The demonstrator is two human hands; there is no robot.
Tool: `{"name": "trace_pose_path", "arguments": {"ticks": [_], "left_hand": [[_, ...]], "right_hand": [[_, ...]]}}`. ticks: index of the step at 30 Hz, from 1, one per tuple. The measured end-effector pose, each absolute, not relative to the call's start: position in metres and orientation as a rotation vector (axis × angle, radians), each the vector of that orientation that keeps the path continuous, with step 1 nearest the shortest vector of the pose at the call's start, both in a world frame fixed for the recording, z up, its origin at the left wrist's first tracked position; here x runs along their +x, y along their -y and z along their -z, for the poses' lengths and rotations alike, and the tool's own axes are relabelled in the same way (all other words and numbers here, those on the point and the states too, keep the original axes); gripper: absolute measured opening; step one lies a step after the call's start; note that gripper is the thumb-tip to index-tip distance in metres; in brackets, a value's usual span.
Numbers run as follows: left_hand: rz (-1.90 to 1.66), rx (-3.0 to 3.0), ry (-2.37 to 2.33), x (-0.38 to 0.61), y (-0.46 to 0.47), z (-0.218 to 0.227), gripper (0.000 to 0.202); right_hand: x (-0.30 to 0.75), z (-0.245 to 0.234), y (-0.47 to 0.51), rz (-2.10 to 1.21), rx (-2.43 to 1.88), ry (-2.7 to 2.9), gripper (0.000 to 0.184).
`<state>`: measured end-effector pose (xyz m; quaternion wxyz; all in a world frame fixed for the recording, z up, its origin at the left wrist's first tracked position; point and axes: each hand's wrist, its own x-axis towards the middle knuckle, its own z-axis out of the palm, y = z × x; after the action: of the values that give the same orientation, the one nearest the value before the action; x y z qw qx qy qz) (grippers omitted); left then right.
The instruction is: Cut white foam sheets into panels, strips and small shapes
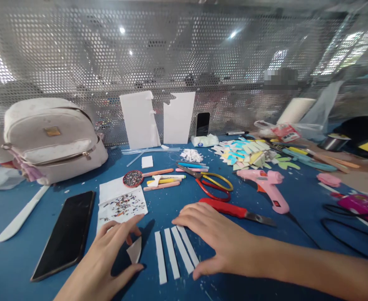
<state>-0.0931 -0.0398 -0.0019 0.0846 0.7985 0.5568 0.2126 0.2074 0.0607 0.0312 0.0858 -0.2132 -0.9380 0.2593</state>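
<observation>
Several narrow white foam strips [174,253] lie side by side on the blue table [296,234], near its front edge. My right hand [216,236] lies flat and open beside them, fingertips touching the rightmost strip. My left hand [108,259] hovers open to the left of the strips, over a small white paper scrap [135,251]; its fingers are spread and hold nothing. A red-handled craft knife [237,212] lies just beyond my right hand.
A black phone [66,234] lies left of my left hand, and a white sheet with coloured bits [121,205] beyond it. Scissors [210,182], pens, a pink glue gun [270,186], foam scraps, a beige backpack [50,140] and upright white boards [157,119] fill the table's back.
</observation>
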Motion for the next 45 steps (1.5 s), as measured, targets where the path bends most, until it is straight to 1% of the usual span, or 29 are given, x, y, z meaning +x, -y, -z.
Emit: {"name": "trace_pose_path", "arguments": {"ticks": [4,5,6,7,9,10,11,12,19,27,35,40,43,45], "left_hand": [[-0.629,2.490,-1.624,-0.083,0.039,-0.001,0.078],[-0.643,2.525,-1.629,-0.083,0.038,-0.003,0.076],[-0.655,2.557,-1.639,-0.083,0.036,-0.005,0.070],[-0.664,2.586,-1.649,-0.085,0.032,-0.007,0.058],[-0.642,2.603,-1.661,-0.091,0.024,-0.012,0.028],[-0.606,2.586,-1.659,-0.094,0.019,-0.014,0.016],[-0.567,2.553,-1.655,-0.097,0.014,-0.016,0.011],[-0.532,2.514,-1.648,-0.099,0.010,-0.017,0.010],[-0.430,2.426,-1.704,-0.091,0.003,-0.017,0.016],[-0.507,2.445,-1.777,-0.092,-0.004,-0.024,0.023],[-0.553,2.395,-1.890,-0.111,-0.032,-0.026,0.019],[-0.585,2.372,-1.880,-0.107,-0.014,-0.029,0.028],[-0.555,2.360,-1.815,-0.103,0.005,-0.029,0.028],[-0.521,2.322,-1.752,-0.101,0.019,-0.024,0.033]], "right_hand": [[0.207,-0.031,-0.058,-0.802,-0.655,2.769,0.076],[0.208,-0.032,-0.057,-0.819,-0.664,2.750,0.077],[0.208,-0.032,-0.056,-0.840,-0.675,2.724,0.076],[0.208,-0.032,-0.055,-0.864,-0.686,2.695,0.074],[0.210,-0.032,-0.054,-0.907,-0.694,2.639,0.066],[0.211,-0.032,-0.053,-0.924,-0.690,2.616,0.060],[0.212,-0.032,-0.053,-0.937,-0.676,2.597,0.055],[0.213,-0.031,-0.053,-0.946,-0.659,2.579,0.051],[0.216,-0.031,-0.051,-0.935,-0.508,2.487,0.036],[0.216,-0.030,-0.048,-0.878,-0.480,2.468,0.030],[0.219,-0.025,-0.046,-0.755,-0.417,2.458,0.028],[0.218,-0.024,-0.046,-0.688,-0.376,2.483,0.031],[0.217,-0.024,-0.046,-0.671,-0.356,2.499,0.031],[0.217,-0.023,-0.045,-0.656,-0.348,2.503,0.031]]}}
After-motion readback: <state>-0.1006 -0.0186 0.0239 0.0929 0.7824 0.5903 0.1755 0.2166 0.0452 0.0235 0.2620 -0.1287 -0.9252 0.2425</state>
